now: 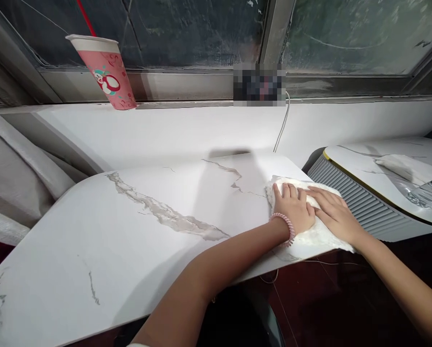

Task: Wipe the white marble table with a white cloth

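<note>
Pressing both flat, open hands on the fluffy white cloth (320, 231), I hold nothing. It lies under my left hand (293, 207) and right hand (335, 214), long side pointing away from me, on the white marble tabletop (129, 231).

No readable text anywhere, only a cartoon figure on the pink cup (107, 72).

A white marble-patterned surface (140, 231) with grey veins fills the centre and lower left of the frame. A white cloth (320, 233) lies flat at its right edge. At right, a second marbled surface (360, 166) carries a crumpled cloth (400, 166). On the white sill (187, 130) behind, upper left, stands a pink cup (105, 70).
</note>
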{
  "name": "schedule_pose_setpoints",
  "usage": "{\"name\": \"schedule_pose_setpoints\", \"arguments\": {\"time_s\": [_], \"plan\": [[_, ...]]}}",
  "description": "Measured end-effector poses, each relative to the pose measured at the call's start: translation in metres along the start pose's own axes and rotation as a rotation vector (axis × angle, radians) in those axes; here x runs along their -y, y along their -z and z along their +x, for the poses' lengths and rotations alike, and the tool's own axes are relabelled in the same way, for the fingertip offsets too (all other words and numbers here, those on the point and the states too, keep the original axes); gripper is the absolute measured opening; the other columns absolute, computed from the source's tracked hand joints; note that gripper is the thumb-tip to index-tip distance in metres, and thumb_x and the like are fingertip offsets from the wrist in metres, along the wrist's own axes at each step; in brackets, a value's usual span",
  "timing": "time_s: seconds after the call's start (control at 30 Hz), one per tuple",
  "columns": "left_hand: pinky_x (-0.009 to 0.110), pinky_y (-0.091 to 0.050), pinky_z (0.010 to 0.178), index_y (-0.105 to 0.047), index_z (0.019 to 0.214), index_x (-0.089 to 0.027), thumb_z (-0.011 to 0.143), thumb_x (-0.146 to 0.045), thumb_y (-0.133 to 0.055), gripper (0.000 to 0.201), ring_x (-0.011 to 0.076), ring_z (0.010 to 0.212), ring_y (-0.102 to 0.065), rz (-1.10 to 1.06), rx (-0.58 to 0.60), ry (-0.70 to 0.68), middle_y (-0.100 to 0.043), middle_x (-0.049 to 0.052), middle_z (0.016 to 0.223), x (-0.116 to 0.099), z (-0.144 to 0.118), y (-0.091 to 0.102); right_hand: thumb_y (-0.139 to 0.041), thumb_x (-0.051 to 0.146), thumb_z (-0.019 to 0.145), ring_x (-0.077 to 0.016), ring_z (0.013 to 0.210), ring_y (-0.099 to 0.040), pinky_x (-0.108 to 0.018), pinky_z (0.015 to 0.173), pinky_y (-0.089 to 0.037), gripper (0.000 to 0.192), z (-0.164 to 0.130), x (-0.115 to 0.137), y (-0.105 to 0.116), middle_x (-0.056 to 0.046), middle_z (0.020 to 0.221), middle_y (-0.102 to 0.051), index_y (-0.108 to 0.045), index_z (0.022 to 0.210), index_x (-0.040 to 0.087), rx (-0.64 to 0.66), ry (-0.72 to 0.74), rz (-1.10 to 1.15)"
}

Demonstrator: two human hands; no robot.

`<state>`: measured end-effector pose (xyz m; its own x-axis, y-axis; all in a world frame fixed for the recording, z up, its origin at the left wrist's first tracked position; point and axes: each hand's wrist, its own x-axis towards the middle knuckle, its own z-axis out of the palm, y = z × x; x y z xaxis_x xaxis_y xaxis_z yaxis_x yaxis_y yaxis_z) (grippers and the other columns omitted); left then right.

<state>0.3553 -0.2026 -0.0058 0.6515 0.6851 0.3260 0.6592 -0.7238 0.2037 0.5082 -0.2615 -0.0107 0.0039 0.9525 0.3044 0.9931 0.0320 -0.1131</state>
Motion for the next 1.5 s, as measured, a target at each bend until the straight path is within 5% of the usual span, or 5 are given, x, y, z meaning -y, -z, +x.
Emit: {"name": "schedule_pose_setpoints", "arguments": {"time_s": [0.47, 0.8, 1.17, 1.5], "plan": [[0.052, -0.019, 0.119, -0.058, 0.127, -0.015, 0.097, -0.03, -0.037, 0.039, 0.0267, 0.131, -0.044, -0.058, -0.07, 0.131, -0.058, 0.014, 0.131, 0.075, 0.098, -0.024, -0.03, 0.037, 0.093, -0.0289, 0.131, -0.047, -0.051, 0.107, -0.035, 0.045, 0.13, -0.019, -0.038, -0.007, 0.14, -0.056, -0.055, 0.13, 0.028, -0.01, 0.023, 0.064], [0.05, -0.015, 0.121, -0.052, 0.133, -0.017, 0.098, -0.03, -0.032, 0.042, 0.025, 0.138, -0.038, -0.023, 0.045, 0.19, -0.051, 0.013, 0.143, 0.103, 0.136, -0.023, -0.035, 0.034, 0.091, -0.0302, 0.128, -0.048, -0.052, 0.107, -0.034, 0.043, 0.184, -0.024, -0.056, -0.008, 0.135, -0.06, -0.058, 0.126, 0.025, -0.031, 0.023, 0.131], [0.05, -0.014, 0.122, -0.051, 0.133, -0.015, 0.099, -0.031, -0.029, 0.044, 0.0241, 0.141, -0.036, -0.005, 0.058, 0.139, -0.05, 0.013, 0.144, 0.097, 0.117, -0.019, -0.029, 0.037, 0.095, -0.0271, 0.137, -0.042, -0.05, 0.111, -0.032, 0.049, 0.157, -0.014, -0.049, -0.007, 0.145, -0.052, -0.053, 0.136, 0.024, 0.004, -0.004, 0.029], [0.053, -0.021, 0.119, -0.05, 0.137, -0.01, 0.1, -0.032, -0.032, 0.047, 0.0281, 0.138, -0.04, 0.06, -0.013, 0.029, -0.051, 0.017, 0.144, 0.07, 0.042, -0.007, -0.027, 0.034, 0.096, -0.0279, 0.135, -0.044, -0.051, 0.11, -0.033, 0.049, 0.076, 0.028, -0.029, -0.012, 0.143, -0.053, -0.054, 0.135, 0.019, -0.036, -0.011, -0.019]]}}
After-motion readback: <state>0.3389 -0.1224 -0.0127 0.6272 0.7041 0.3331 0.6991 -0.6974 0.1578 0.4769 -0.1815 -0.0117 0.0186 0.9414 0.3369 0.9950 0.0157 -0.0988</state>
